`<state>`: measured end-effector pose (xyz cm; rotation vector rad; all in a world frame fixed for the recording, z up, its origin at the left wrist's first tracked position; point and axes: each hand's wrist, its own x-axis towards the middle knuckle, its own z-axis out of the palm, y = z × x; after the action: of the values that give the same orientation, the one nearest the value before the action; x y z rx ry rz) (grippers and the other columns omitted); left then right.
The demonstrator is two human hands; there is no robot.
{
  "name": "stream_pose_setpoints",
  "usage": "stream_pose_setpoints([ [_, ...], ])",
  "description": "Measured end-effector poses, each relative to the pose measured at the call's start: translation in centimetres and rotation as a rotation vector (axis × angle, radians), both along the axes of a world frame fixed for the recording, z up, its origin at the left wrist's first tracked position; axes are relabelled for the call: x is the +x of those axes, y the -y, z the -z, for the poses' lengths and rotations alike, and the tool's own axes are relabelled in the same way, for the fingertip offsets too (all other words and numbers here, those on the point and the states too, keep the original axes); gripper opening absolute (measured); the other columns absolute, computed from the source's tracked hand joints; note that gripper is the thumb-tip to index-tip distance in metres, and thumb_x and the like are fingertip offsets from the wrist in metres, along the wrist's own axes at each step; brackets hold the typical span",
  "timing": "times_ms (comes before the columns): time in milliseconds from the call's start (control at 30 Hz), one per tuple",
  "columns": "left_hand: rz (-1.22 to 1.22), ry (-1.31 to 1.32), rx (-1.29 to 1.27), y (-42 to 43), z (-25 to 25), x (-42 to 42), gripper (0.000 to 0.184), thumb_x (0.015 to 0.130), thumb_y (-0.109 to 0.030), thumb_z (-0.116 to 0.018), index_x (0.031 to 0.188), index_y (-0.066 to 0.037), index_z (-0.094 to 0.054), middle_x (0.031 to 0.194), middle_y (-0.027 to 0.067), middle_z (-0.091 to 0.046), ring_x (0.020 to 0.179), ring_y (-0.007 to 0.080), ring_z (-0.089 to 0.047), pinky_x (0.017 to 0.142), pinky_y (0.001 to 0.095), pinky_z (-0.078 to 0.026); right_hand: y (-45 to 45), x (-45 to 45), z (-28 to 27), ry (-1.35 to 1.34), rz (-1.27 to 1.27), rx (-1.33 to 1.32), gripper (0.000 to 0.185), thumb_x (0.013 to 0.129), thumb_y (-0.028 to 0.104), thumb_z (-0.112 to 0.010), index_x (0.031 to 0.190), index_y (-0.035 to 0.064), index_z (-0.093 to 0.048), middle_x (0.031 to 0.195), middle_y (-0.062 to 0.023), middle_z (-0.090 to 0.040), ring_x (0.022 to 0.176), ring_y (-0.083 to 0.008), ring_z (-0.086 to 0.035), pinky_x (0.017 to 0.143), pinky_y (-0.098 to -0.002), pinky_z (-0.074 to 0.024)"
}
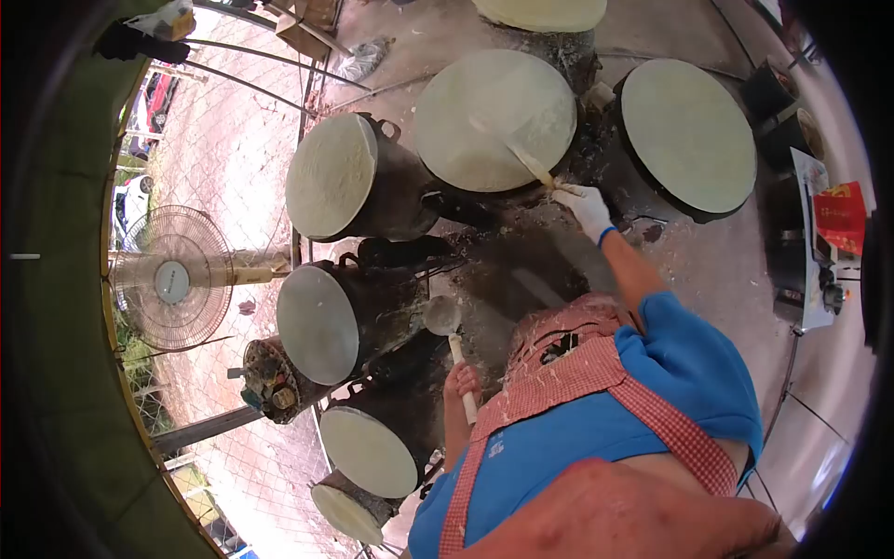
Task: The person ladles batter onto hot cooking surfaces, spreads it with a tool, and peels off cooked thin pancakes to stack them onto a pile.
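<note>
The fingers of the gloved right hand (585,210) are closed around the handle of a long, thin spatula (529,164), its blade over a round griddle coated pale (449,104). The fingers of the bare left hand (463,380) grip a ladle (442,317), bowl pointing away from the person. More pale-topped griddles (689,135) stand around; a fan (171,282) is at left.

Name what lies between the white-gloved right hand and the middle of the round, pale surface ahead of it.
A flat, pale tool, held by the right hand, over the surface; the head view shows it.
</note>
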<state>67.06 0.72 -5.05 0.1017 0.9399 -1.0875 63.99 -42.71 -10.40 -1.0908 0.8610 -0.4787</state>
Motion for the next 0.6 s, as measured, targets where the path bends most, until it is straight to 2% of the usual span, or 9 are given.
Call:
stream_pose_setpoints([
  [67, 0.012, -0.016, -0.082, -0.3, 0.4, 0.2, 0.031, 0.090, -0.020, -0.042, 0.061, -0.010, -0.034, 0.049, -0.0022, -0.030, 0.036, 0.0059, -0.027, 0.031, 0.0196, -0.024, 2.8, -1.3, -0.2, -0.109, -0.172, -0.396, 0.026, 0.077, 0.015, -0.061, 0.098, -0.0011, -0.063, 0.088, -0.0071, -0.065, 0.081, -0.0099, -0.056, 0.079, -0.0234, -0.0415],
  [133, 0.019, -0.025, -0.195, -0.5, 0.8, 0.9, 0.031, 0.089, -0.019, -0.043, 0.060, -0.010, -0.034, 0.048, -0.0020, -0.030, 0.035, 0.0060, -0.027, 0.031, 0.0196, -0.024, 6.4, -0.6, -2.5, -0.196, 0.008, -0.393, 0.028, 0.077, 0.017, -0.061, 0.097, -0.0021, -0.062, 0.084, -0.0066, -0.065, 0.078, -0.0107, -0.057, 0.074, -0.0239, -0.0428],
  [167, 0.024, -0.035, -0.255, -0.4, 1.1, 1.4, 0.031, 0.089, -0.019, -0.043, 0.060, -0.010, -0.034, 0.048, -0.0019, -0.029, 0.035, 0.0061, -0.027, 0.031, 0.0196, -0.024, 9.3, 0.2, -0.8, -0.285, 0.073, -0.645, 0.029, 0.079, 0.024, -0.057, 0.099, 0.0039, -0.062, 0.082, -0.0135, -0.065, 0.077, -0.0204, -0.061, 0.072, -0.0287, -0.0451],
  [233, 0.031, -0.052, -0.307, 0.2, 1.8, 2.3, 0.031, 0.088, -0.019, -0.043, 0.060, -0.010, -0.034, 0.047, -0.0016, -0.029, 0.034, 0.0062, -0.027, 0.031, 0.0196, -0.024, 11.6, 2.4, -2.8, -0.673, 0.036, -0.901, 0.028, 0.081, 0.031, -0.052, 0.096, 0.0106, -0.063, 0.082, -0.0176, -0.063, 0.079, -0.0319, -0.060, 0.068, -0.0363, -0.0463],
  [333, 0.085, -0.022, -0.279, 1.7, 2.1, 4.9, 0.032, 0.089, -0.020, -0.039, 0.059, -0.009, -0.036, 0.048, -0.0010, -0.030, 0.033, 0.0101, -0.030, 0.034, 0.0224, -0.028, 10.7, 4.1, -2.1, -0.710, -0.247, -1.356, 0.027, 0.082, 0.040, -0.048, 0.088, 0.0174, -0.062, 0.070, -0.0142, -0.059, 0.069, -0.0335, -0.059, 0.061, -0.0434, -0.0462],
  [400, 0.194, 0.217, 0.054, 3.5, 1.7, 7.1, 0.031, 0.088, -0.020, -0.041, 0.059, -0.009, -0.037, 0.047, -0.0013, -0.030, 0.033, 0.0097, -0.030, 0.033, 0.0219, -0.030, 10.0, 2.4, -3.1, -0.701, -0.373, -1.400, 0.025, 0.082, 0.040, -0.049, 0.089, 0.0192, -0.061, 0.067, -0.0135, -0.057, 0.065, -0.0324, -0.059, 0.059, -0.0432, -0.0462],
  [433, 0.149, 0.071, -0.231, 3.7, 3.5, 8.7, 0.028, 0.087, -0.018, -0.043, 0.061, -0.010, -0.037, 0.048, -0.0018, -0.031, 0.033, 0.0082, -0.029, 0.032, 0.0205, -0.029, 10.1, 1.3, -4.2, -0.696, -0.495, -1.459, 0.024, 0.082, 0.040, -0.049, 0.090, 0.0210, -0.061, 0.064, -0.0127, -0.056, 0.062, -0.0314, -0.058, 0.058, -0.0430, -0.0463],
  [500, 0.342, 0.330, -0.026, 6.2, 4.7, 12.7, 0.028, 0.082, -0.018, -0.051, 0.060, -0.011, -0.036, 0.044, -0.0023, -0.030, 0.030, 0.0086, -0.028, 0.026, 0.0222, -0.025, 11.3, -0.9, -3.5, -0.717, -0.369, -1.462, 0.020, 0.081, 0.037, -0.051, 0.089, 0.0214, -0.061, 0.064, -0.0118, -0.055, 0.059, -0.0313, -0.057, 0.054, -0.0422, -0.0457],
  [600, 0.267, 0.575, 0.163, 14.0, 2.2, 15.8, 0.029, 0.083, -0.015, -0.052, 0.060, -0.013, -0.033, 0.046, -0.0032, -0.028, 0.030, 0.0078, -0.025, 0.025, 0.0216, -0.023, 10.3, -2.1, -0.6, -0.840, -0.180, -1.348, 0.021, 0.081, 0.039, -0.052, 0.091, 0.0219, -0.061, 0.064, -0.0131, -0.055, 0.058, -0.0328, -0.056, 0.053, -0.0433, -0.0450],
])
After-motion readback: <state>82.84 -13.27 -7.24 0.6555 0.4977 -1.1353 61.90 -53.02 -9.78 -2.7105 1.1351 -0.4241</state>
